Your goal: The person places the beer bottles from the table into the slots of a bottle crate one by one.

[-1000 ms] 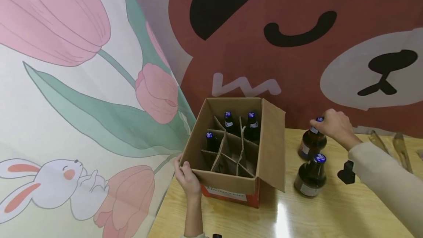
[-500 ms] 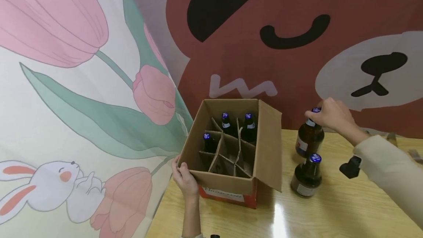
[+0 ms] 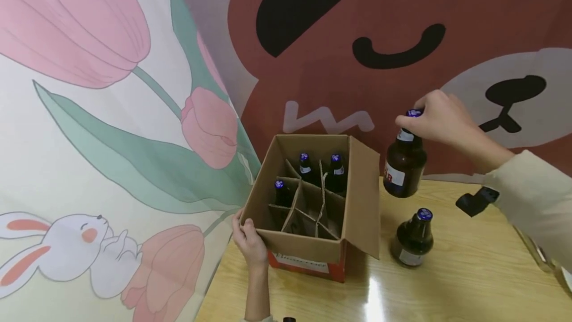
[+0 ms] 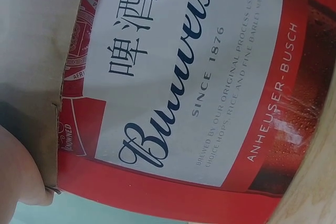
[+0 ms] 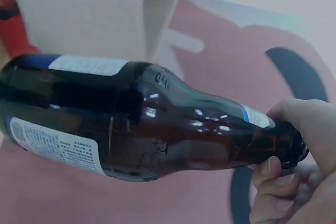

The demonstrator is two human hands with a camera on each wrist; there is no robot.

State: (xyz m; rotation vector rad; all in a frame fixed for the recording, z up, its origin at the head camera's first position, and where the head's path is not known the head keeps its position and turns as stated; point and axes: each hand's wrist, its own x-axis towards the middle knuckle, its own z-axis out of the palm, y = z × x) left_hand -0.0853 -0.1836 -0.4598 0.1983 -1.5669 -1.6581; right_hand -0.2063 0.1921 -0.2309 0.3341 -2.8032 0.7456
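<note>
My right hand [image 3: 440,118] grips a brown beer bottle [image 3: 405,165] by its neck, just under the blue cap, and holds it raised right of the box. The right wrist view shows the same beer bottle [image 5: 131,119] with its labels, thumb and fingers round the neck. An open cardboard box [image 3: 304,245] with a red printed side stands on the table. My left hand [image 3: 251,242] grips its near left corner. Inside, cardboard dividers form compartments; one bottle [image 3: 281,193] sits at the left, and two others [image 3: 306,165] stand in the back row.
Another capped bottle [image 3: 413,242] stands upright on the wooden table [image 3: 469,272], right of the box. The box's right flap [image 3: 364,198] sticks outward toward the bottles. A patterned cloth [image 3: 313,78] rises behind the table. Partly hidden items [image 3: 534,250] lie at the right by my sleeve.
My right hand has lifted the bottle off the table and moved it up and left toward the box. The left hand stays on the box corner.
</note>
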